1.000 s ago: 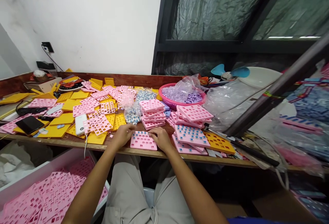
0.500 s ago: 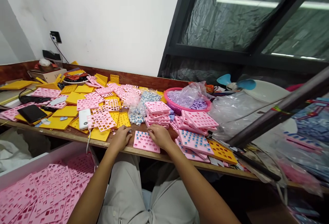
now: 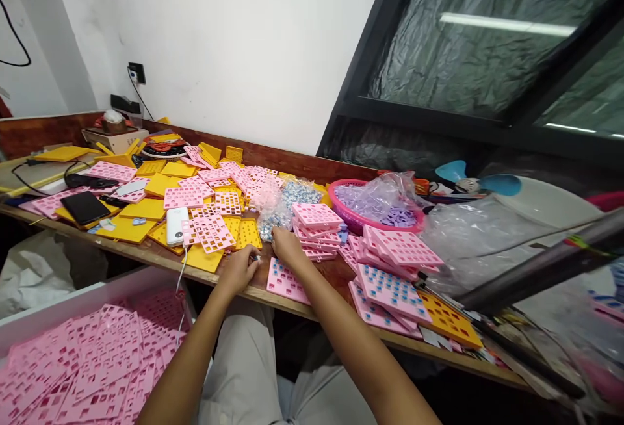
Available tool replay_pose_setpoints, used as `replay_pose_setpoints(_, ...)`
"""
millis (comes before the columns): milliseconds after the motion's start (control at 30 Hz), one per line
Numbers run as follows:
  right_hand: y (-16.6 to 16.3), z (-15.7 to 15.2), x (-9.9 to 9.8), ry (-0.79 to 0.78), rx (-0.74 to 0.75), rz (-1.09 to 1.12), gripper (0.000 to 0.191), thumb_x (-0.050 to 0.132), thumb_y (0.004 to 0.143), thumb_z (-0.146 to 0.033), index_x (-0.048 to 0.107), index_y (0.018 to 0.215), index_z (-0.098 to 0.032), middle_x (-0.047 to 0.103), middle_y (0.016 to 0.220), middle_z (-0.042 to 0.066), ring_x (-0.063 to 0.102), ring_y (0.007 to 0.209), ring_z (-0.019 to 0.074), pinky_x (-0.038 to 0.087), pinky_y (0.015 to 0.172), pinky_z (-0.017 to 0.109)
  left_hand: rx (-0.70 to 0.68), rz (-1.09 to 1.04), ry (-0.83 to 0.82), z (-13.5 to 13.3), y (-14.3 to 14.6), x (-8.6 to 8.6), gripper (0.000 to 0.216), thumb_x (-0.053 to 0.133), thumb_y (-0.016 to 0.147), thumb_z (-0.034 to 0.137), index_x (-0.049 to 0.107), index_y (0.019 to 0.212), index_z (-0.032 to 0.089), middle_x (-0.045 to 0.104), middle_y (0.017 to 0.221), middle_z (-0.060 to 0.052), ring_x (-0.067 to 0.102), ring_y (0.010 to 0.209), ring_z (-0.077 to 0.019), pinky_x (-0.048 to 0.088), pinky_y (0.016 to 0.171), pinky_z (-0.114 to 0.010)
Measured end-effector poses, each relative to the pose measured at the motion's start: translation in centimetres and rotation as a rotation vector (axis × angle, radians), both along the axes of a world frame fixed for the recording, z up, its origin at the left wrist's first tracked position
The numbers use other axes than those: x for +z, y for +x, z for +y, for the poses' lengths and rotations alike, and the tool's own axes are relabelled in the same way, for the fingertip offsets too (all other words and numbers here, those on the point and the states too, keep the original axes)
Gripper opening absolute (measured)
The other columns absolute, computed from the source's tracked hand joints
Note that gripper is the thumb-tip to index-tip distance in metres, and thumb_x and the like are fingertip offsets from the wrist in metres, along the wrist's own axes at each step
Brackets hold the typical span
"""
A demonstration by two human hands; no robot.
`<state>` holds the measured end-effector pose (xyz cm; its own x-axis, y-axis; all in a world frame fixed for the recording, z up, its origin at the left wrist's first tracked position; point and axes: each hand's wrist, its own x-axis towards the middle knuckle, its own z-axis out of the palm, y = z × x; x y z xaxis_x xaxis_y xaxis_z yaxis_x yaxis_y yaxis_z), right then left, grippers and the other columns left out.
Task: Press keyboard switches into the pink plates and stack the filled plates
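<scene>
From the head view, your left hand (image 3: pixel 240 270) rests on the bench (image 3: pixel 160 257) just left of the pink tray (image 3: pixel 287 280), its grip pinched on a small pale piece (image 3: pixel 257 258) at the fingertips. Your right hand (image 3: pixel 287 247) sits just behind that tray, fingers curled down beside the clear bag of small blue parts (image 3: pixel 275 207); whether its grip is grasping anything, you cannot tell. The tray lies flat at the bench's near edge, blue pieces filling some of its cells. Right of it sits a stack of filled pink trays (image 3: pixel 390 292); behind it, another pink stack (image 3: pixel 316 230).
</scene>
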<state>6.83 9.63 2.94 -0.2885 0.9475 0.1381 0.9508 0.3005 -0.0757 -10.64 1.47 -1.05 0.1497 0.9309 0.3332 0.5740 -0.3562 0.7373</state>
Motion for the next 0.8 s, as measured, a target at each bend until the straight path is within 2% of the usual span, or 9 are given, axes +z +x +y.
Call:
replay_pose_setpoints(167,1.5,-0.8,-0.8,0.002,0.047,0.057,0.033,0.056,0.086,-0.011,0.058,0.118,-0.016,0.069,0.111,0.01,0.063,0.103,0.0217,0.042,0.082,0.026,-0.07,-0.077,0.004,-0.3,-0.2,0.7,0.012,0.067,0.085,0.022,0.065,0.097,0.022,0.068,0.086,0.001,0.061,0.076,-0.0148,0.044,0.072,-0.025)
replay_pose_setpoints(300,1.8,-0.4,-0.9,-0.009,-0.032,0.136,0.035,0.053,0.092,-0.021,0.055,0.127,-0.013,0.072,0.104,0.011,0.065,0.094,0.0216,0.042,0.077,0.027,-0.07,-0.074,-0.009,-0.4,-0.1,0.8,0.014,0.068,0.084,0.024,0.066,0.098,0.022,0.068,0.085,0.001,0.062,0.076,-0.0153,0.044,0.071,-0.026)
replay_pose_setpoints(467,0.8,0.2,-1.0,-0.001,-0.117,0.128,0.015,0.062,0.089,-0.022,0.068,0.1,-0.013,0.072,0.102,0.017,0.066,0.099,0.0274,0.042,0.081,0.031,-0.052,-0.031,0.001,-0.5,-0.1,0.8,0.012,0.067,0.084,0.025,0.067,0.097,0.022,0.07,0.089,0.0,0.063,0.079,-0.0161,0.045,0.073,-0.027)
replay_pose_setpoints(533,0.6,0.1,-1.0,0.013,-0.133,0.147,0.013,0.063,0.088,-0.021,0.068,0.097,-0.013,0.072,0.1,0.018,0.066,0.098,0.0279,0.042,0.08,0.031,-0.052,-0.023,-0.001,-0.5,-0.1,0.9,0.012,0.067,0.085,0.025,0.067,0.097,0.022,0.071,0.09,0.0,0.063,0.079,-0.0162,0.045,0.073,-0.027)
replay_pose_setpoints(700,1.4,-1.1,-0.7,0.061,-0.078,0.213,0.015,0.06,0.089,-0.014,0.067,0.102,-0.018,0.072,0.105,0.011,0.065,0.101,0.0228,0.042,0.082,0.028,-0.103,-0.044,0.005,-0.6,0.0,1.2,0.014,0.066,0.084,0.024,0.068,0.098,0.022,0.07,0.092,-0.001,0.062,0.08,-0.0163,0.045,0.074,-0.028)
replay_pose_setpoints(800,3.1,-2.8,-0.3,0.111,0.043,0.359,0.012,0.061,0.089,-0.016,0.067,0.098,-0.02,0.072,0.101,0.007,0.064,0.094,0.0198,0.043,0.08,0.027,-0.157,-0.076,0.01,-0.8,-0.1,1.2,0.015,0.067,0.084,0.025,0.069,0.098,0.021,0.07,0.092,-0.001,0.06,0.079,-0.0161,0.045,0.074,-0.027)
